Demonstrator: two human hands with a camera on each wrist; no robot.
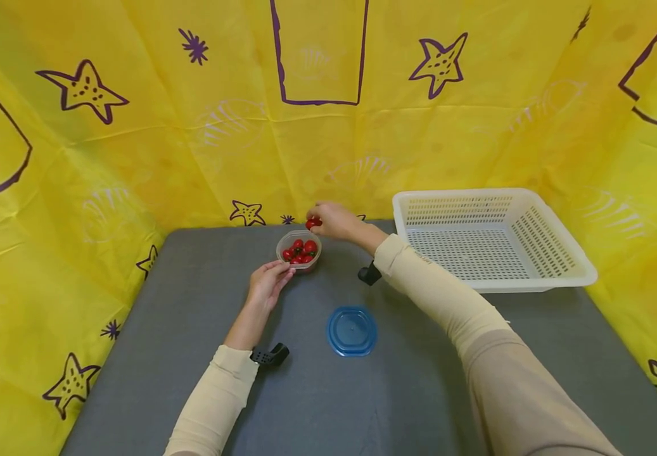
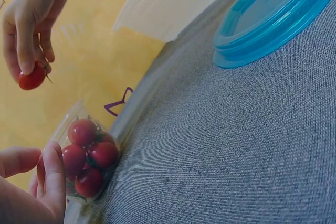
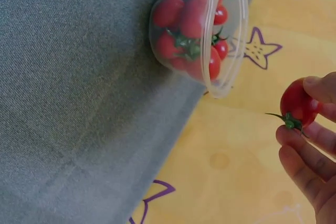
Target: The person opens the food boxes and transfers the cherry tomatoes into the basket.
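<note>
At the far edge of the grey worktop (image 1: pixel 203 316), I have a small clear container (image 1: pixel 288 239) in view, with a cluster of red tomatoes (image 1: pixel 299 249) sitting inside it, below its rim. My left hand (image 1: pixel 265 285) is on the near left side of that container, its grip drawn in so that thumb and fingertips pinch the rim. My right hand (image 1: pixel 336 220) has one more tomato (image 3: pixel 299 103), and there the grip is closed only as far as the fruit's own width, thumb on one side and fingers on the other. From the right wrist camera I can see the green stem end of this fruit poking out past the fingers. The held tomato is up off the worktop, near the container's far right side in the head view, and both wrist cameras show it apart from the rim. Nearer to me, and a little right of the container, a round blue lid (image 1: pixel 352 331) lies flat on the worktop between my two forearms. Over on the right stands a white slotted basket (image 1: pixel 459 250), its near left part crossed by my right sleeve (image 1: pixel 448 297) in the head view. Beige cloth covers both arms, and each wrist carries a black device, the left one (image 1: pixel 271 354) plainer to see. Yellow fabric (image 1: pixel 317 139) printed with purple starfish hangs behind the worktop and along both sides.
</note>
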